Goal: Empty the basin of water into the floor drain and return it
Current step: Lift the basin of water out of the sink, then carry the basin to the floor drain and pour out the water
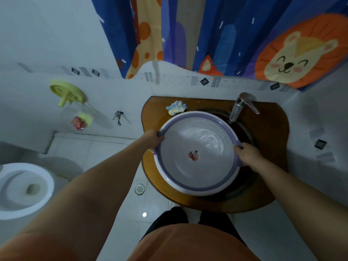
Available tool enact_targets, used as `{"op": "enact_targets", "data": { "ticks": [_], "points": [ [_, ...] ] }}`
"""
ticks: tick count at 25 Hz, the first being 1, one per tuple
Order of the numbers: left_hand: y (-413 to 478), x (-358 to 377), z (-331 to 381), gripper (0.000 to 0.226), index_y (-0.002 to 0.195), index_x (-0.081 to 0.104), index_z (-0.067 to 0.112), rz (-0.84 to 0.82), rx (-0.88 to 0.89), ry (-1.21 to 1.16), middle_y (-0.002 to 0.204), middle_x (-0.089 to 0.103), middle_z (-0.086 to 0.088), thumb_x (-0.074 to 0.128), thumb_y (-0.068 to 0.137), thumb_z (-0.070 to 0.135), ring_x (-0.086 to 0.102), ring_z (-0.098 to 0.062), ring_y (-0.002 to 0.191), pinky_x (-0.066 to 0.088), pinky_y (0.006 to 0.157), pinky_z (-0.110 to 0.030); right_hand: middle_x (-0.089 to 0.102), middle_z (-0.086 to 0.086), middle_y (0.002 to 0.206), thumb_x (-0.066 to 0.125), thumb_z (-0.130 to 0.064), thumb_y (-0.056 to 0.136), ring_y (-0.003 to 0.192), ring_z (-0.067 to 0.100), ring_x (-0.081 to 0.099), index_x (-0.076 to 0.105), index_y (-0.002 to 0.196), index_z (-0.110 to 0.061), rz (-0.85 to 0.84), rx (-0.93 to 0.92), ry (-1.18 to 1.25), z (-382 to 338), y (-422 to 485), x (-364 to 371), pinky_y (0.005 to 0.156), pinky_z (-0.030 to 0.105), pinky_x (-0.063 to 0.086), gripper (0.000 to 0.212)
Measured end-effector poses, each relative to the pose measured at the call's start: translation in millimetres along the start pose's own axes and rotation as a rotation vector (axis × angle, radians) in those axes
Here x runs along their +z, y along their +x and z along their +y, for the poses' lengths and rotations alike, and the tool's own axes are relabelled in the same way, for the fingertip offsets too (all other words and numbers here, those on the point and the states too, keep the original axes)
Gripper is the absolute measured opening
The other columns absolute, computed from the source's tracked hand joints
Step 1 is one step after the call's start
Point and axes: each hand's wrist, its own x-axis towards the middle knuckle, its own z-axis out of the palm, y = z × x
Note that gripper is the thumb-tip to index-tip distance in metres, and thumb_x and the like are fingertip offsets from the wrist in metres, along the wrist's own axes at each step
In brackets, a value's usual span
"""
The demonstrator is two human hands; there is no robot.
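— Where is the basin right now?

— The purple-rimmed basin (195, 153) is sitting over the dark sink bowl in the amber glass counter (267, 146), just under the faucet (240, 107). I'm gripping it on both sides: my left hand (153, 138) is closing over the rim at the left handle tab, my right hand (248, 153) is clamping the right one.

— Is it empty?

— No, water is rippling inside it, so nothing is poured out yet, as far as I can judge.

— And the floor drain?

— The floor drain (139, 189) is lying on the white tiles just left of the counter's edge, between it and the toilet (24, 187). I'm judging the lift, the carry, the tipping and the return are all ahead of me.
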Motion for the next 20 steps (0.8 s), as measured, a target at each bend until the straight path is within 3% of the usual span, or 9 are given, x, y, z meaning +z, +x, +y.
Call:
{"op": "enact_targets", "data": {
  "ticks": [3,5,7,10,13,16,20],
  "points": [
    [-7,-17,-5,0.037,0.120,0.060,0.007,0.022,0.013,0.037,0.107,0.063,-0.013,0.051,0.098,0.034,0.056,-0.025,0.091,0.042,0.078,-0.032,0.058,0.008,0.095,0.043,-0.035,0.099,0.078,0.019,0.054,0.050,0.130,-0.008,-0.008,-0.014,0.036,-16,-2,0,0.079,0.038,0.046,0.041],
    [-12,-27,-11,0.038,0.122,0.060,0.006,0.044,0.006,0.028,0.115,0.064,-0.016,0.052,0.098,0.034,0.060,-0.029,0.098,0.046,0.082,-0.034,0.054,0.005,0.083,0.044,-0.033,0.100,0.073,0.018,0.053,0.051,0.127,-0.007,-0.029,-0.042,0.068,-28,-3,-2,0.089,0.044,0.050,0.039],
    [-19,-36,-18,0.040,0.123,0.059,0.004,0.064,-0.017,0.016,0.117,0.064,-0.017,0.052,0.098,0.034,0.061,-0.031,0.101,0.046,0.085,-0.035,0.059,0.011,0.099,0.044,-0.033,0.099,0.085,0.024,0.057,0.050,0.130,-0.007,-0.042,-0.099,0.075,-40,-7,-2,0.092,0.048,0.051,0.041],
    [-33,-46,-34,0.042,0.121,0.059,0.001,0.097,-0.073,0.010,0.117,0.065,-0.019,0.051,0.097,0.034,0.061,-0.033,0.104,0.048,0.088,-0.037,0.056,0.017,0.125,0.045,-0.034,0.099,0.098,0.026,0.055,0.047,0.135,-0.008,-0.060,-0.191,0.039,-60,-13,3,0.086,0.043,0.052,0.044],
    [-50,-52,-54,0.043,0.120,0.059,-0.001,0.148,-0.144,-0.051,0.117,0.065,-0.021,0.053,0.096,0.034,0.062,-0.036,0.106,0.051,0.093,-0.042,0.057,0.018,0.126,0.045,-0.035,0.099,0.105,0.031,0.059,0.046,0.136,-0.008,-0.104,-0.267,-0.012,-86,-10,11,0.088,0.045,0.054,0.046],
    [-72,-48,-77,0.040,0.117,0.059,-0.002,0.181,-0.219,-0.166,0.113,0.065,-0.023,0.054,0.096,0.032,0.064,-0.038,0.102,0.055,0.088,-0.047,0.058,0.019,0.123,0.044,-0.035,0.100,0.105,0.034,0.059,0.049,0.132,-0.006,-0.175,-0.333,-0.114,-113,-7,19,0.089,0.047,0.053,0.044],
    [-105,-45,-108,0.038,0.116,0.059,0.001,0.243,-0.341,-0.311,0.109,0.066,-0.019,0.055,0.096,0.033,0.066,-0.035,0.096,0.060,0.078,-0.047,0.062,0.023,0.110,0.044,-0.035,0.100,0.095,0.037,0.062,0.057,0.111,-0.003,-0.235,-0.443,-0.221,-147,-4,41,0.083,0.048,0.055,0.036]
  ]
}}
